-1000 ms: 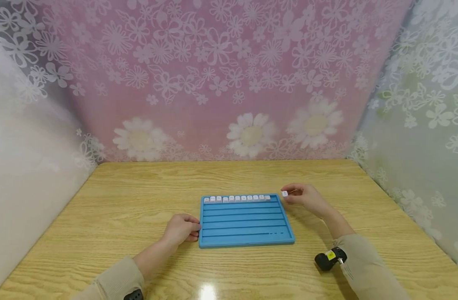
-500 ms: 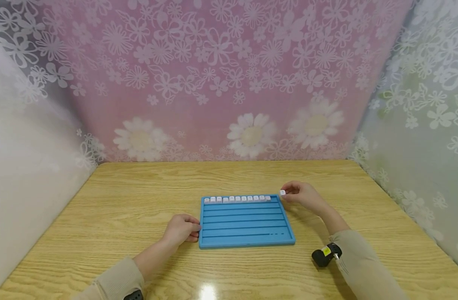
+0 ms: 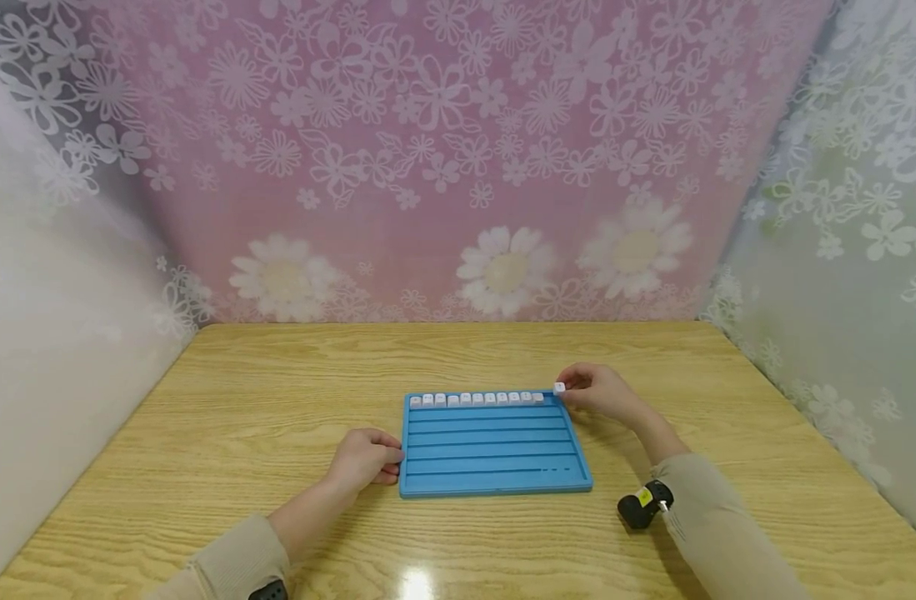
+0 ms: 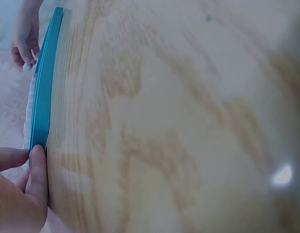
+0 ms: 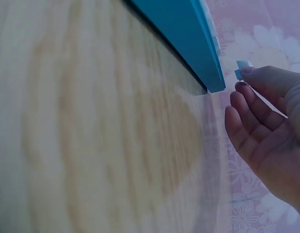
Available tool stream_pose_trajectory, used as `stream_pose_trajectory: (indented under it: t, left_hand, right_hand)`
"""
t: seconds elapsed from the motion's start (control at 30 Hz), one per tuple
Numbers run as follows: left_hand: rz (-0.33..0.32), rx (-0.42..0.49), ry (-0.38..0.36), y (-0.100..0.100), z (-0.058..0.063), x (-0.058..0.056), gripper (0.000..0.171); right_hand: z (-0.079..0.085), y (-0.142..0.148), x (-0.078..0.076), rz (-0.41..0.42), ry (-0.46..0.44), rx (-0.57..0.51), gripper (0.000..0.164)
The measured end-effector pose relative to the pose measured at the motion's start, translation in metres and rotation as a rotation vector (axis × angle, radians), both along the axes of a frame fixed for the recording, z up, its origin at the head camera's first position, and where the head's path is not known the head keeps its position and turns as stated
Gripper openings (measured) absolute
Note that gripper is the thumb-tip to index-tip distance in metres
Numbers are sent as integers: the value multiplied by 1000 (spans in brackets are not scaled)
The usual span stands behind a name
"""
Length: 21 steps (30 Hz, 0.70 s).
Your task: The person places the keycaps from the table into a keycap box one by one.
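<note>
A blue tray (image 3: 495, 481) with ridged rows lies on the wooden table. Several white keycaps (image 3: 490, 399) with small marks stand along its far row, ending short of the right corner. My right hand (image 3: 603, 393) pinches one white keycap (image 3: 559, 388) between thumb and fingertips, right at the tray's far right corner. In the right wrist view this keycap (image 5: 242, 68) shows at the thumb tip, past the tray's edge (image 5: 208, 68), with the other fingers loosely bent. My left hand (image 3: 362, 458) holds the tray's left edge, its thumb and finger (image 4: 37, 167) meeting there in the left wrist view.
The wooden table (image 3: 292, 367) runs back to a pink flowered curtain (image 3: 397, 167), with pale flowered sheets at both sides. A black wrist camera (image 3: 645, 504) sits by the right sleeve. A bright light reflection shows near the table's front.
My right hand has moved slightly left with the keycap, from beside the tray to its far right corner. The left hand stays at the tray's left edge.
</note>
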State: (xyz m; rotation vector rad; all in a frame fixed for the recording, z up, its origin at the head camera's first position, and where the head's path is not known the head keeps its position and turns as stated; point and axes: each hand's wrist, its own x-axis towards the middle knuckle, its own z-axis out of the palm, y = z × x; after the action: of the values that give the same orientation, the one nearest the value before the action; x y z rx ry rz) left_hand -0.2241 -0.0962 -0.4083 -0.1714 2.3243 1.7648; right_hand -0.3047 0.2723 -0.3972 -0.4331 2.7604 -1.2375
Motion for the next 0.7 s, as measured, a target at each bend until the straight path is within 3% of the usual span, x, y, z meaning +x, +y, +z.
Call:
stream_pose_trajectory:
  t: [0.7]
  left_hand:
    - [-10,1,9,-1,-1,0,12]
  right_hand:
    - [-5,-8,-8,4,-18,87,17]
